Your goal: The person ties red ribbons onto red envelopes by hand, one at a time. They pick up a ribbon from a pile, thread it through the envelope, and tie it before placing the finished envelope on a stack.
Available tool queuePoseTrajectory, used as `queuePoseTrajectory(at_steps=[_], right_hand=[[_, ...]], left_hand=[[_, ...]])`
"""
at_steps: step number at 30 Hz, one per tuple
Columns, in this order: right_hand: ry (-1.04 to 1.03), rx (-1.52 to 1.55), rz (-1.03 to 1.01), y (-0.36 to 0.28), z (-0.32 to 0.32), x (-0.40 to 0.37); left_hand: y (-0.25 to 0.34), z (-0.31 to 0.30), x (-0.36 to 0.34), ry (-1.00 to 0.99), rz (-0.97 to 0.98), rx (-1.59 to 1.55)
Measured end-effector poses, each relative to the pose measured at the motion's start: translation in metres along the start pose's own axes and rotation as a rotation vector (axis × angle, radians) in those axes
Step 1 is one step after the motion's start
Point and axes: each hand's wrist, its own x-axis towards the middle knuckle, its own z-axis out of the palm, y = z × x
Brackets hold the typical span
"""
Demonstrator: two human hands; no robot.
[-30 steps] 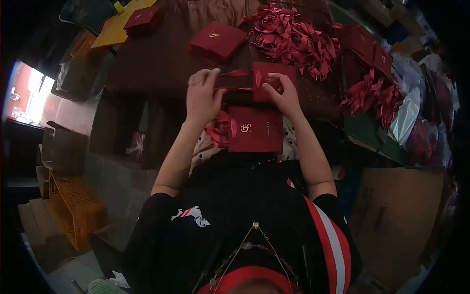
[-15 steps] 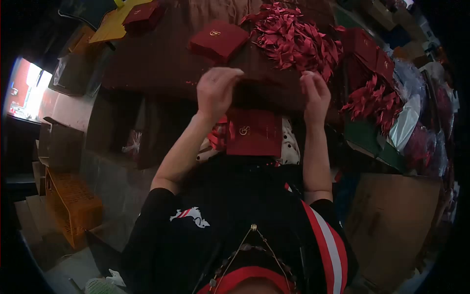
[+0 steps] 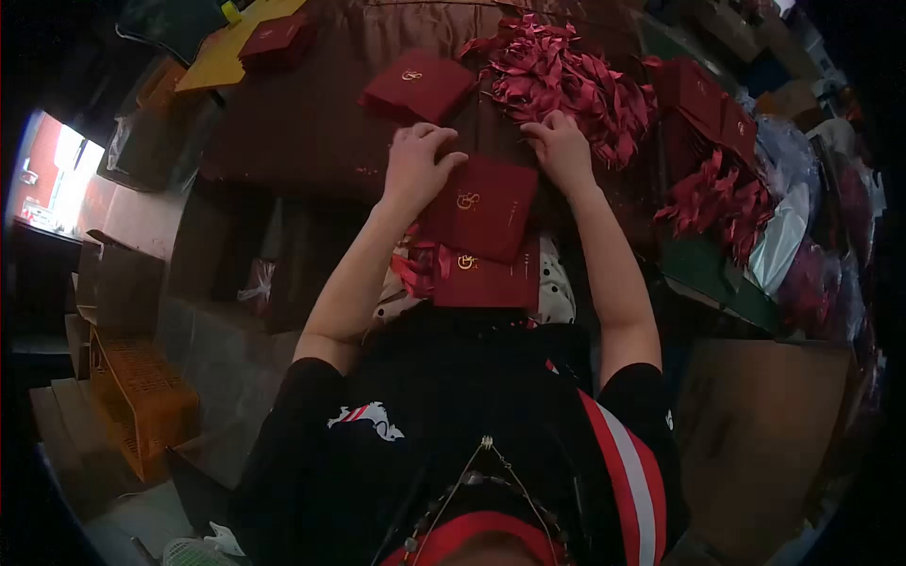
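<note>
A flat dark red piece with a gold logo [image 3: 491, 208] lies tilted in front of me, overlapping a similar dark red piece [image 3: 489, 288] on my lap. My left hand [image 3: 420, 162] is at its upper left corner, with the thumb against the edge and the fingers curled above. To the right, my right hand [image 3: 563, 151] has thumb and forefinger drawn together in front of the heap of red ribbons [image 3: 576, 85]. Whatever may be between those fingertips is too small to make out. Some red ribbons [image 3: 415, 272] also lie on my lap.
Dark red stacks with gold logos lie on the brown-covered table [image 3: 283, 141]: one at the middle [image 3: 418, 85], one at far left [image 3: 276, 38], another at right [image 3: 703, 99]. More ribbons [image 3: 713, 193] hang at right. An orange crate [image 3: 146, 401] stands at lower left.
My right hand has moved left and slightly up, toward the ribbon heap. A tilted dark red piece now shows its logo face over the piece on my lap. My left thumb has spread from the fingers.
</note>
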Motion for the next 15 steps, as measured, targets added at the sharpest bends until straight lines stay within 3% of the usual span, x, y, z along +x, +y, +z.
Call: queuePoseTrajectory(at_steps=[1,3,6,9,10,12,15], right_hand=[[-0.038,-0.073,-0.031,-0.001,0.003,0.0],[0.015,-0.082,-0.088,-0.003,0.0,0.0],[0.101,-0.041,-0.128,-0.016,0.003,-0.005],[0.309,0.348,0.032,-0.032,0.006,-0.013],[0.307,0.348,0.03,-0.043,-0.002,-0.015],[0.121,0.696,0.301,-0.062,-0.021,-0.021],[0.264,0.935,0.273,-0.064,-0.03,-0.026]], left_hand=[[0.008,-0.01,-0.004,-0.001,-0.007,0.0],[0.021,-0.034,-0.018,0.209,-0.101,0.007],[0.04,-0.036,-0.052,-0.004,-0.291,-0.34],[0.04,-0.015,-0.08,-0.014,-0.199,-0.142],[0.039,-0.013,-0.082,0.006,-0.187,-0.044],[0.038,-0.007,-0.081,0.012,-0.244,-0.08],[0.035,-0.005,-0.076,-0.031,-0.32,-0.144]])
